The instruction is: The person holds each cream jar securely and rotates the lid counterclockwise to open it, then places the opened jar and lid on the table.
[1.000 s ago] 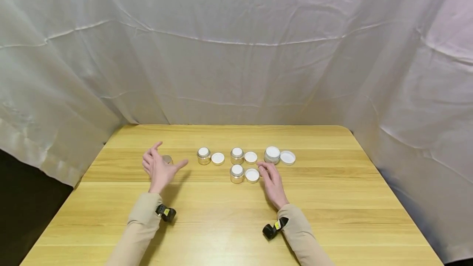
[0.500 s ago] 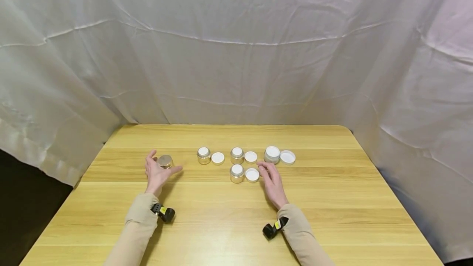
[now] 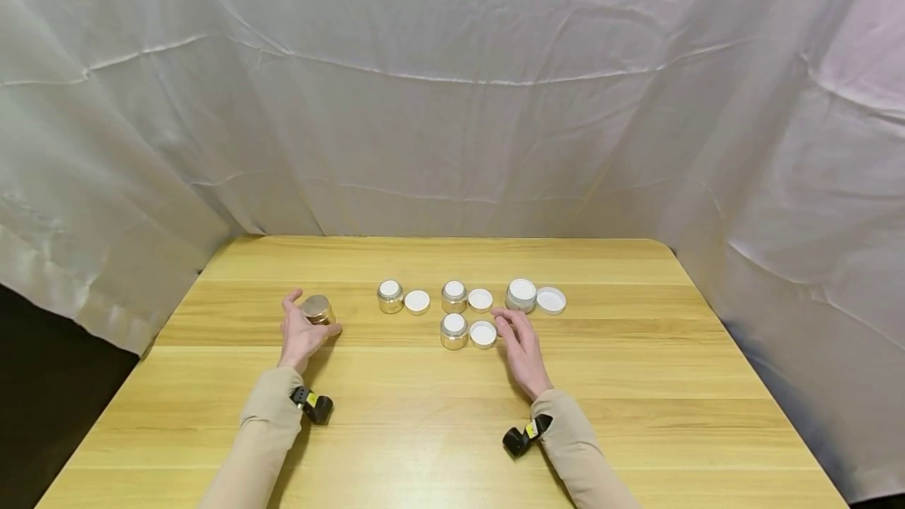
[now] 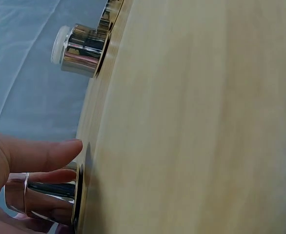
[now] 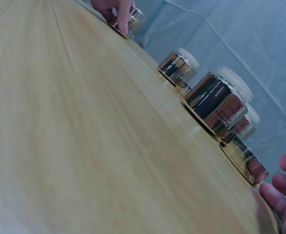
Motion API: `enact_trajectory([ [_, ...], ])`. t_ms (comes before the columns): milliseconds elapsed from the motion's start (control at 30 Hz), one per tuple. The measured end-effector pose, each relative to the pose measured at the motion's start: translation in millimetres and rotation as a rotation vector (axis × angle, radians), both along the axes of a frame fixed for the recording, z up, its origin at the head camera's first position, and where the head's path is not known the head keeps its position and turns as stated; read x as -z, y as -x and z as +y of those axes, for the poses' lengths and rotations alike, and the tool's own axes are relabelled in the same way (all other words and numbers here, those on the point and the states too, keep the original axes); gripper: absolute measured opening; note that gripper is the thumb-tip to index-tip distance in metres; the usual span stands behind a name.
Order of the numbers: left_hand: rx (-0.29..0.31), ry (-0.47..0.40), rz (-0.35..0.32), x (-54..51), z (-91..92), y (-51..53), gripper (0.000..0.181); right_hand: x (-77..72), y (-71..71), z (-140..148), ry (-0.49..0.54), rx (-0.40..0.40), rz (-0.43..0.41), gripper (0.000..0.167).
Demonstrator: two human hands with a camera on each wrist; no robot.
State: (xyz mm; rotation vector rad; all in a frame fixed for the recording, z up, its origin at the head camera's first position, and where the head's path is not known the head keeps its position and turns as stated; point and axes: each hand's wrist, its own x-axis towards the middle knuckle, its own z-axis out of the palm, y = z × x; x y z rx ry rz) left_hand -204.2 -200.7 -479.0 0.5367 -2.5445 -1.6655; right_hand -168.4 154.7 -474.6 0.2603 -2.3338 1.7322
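At the table's left stands a lidded gold jar (image 3: 317, 310), upright. My left hand (image 3: 300, 338) is spread around it, index finger on its far left and thumb along its near right side. A gap shows between index finger and jar. In the left wrist view the straight thumb (image 4: 45, 155) lies beside the gold jar (image 4: 45, 197); contact cannot be told. My right hand (image 3: 523, 356) rests with loosely bent fingers just right of an upturned white-lined lid (image 3: 483, 335), holding nothing. Left of that lid is a gold jar with a white top (image 3: 454, 332).
Behind, in a row, stand a gold jar (image 3: 390, 298) with its lid (image 3: 417, 302), another gold jar (image 3: 454, 297) with its lid (image 3: 481, 301), and a wider silvery jar (image 3: 521, 296) with its lid (image 3: 551, 301). A grey curtain (image 3: 452, 140) hangs behind the wooden table (image 3: 410, 430).
My left hand has lowered and moved slightly left around the lidded jar, and its thumb has drawn in toward the jar. The right hand has stayed still.
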Motion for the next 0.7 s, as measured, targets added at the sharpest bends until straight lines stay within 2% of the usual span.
enact_trajectory([
  [267, 0.0, 0.006, 0.051, 1.8, -3.3, 1.1, 0.102, 0.5, 0.5, 0.7, -0.008, -0.001, -0.004, 0.03],
  [433, 0.005, -0.004, 0.047, 0.3, -4.4, -0.3, 0.098, 0.0, 0.1, 0.8, -0.002, -0.002, -0.012, 0.03],
  [700, 0.037, 0.013, 0.051, 1.6, -8.0, -4.5, 0.083, 0.6, 0.4, 0.5, -0.005, -0.002, -0.01, 0.03],
])
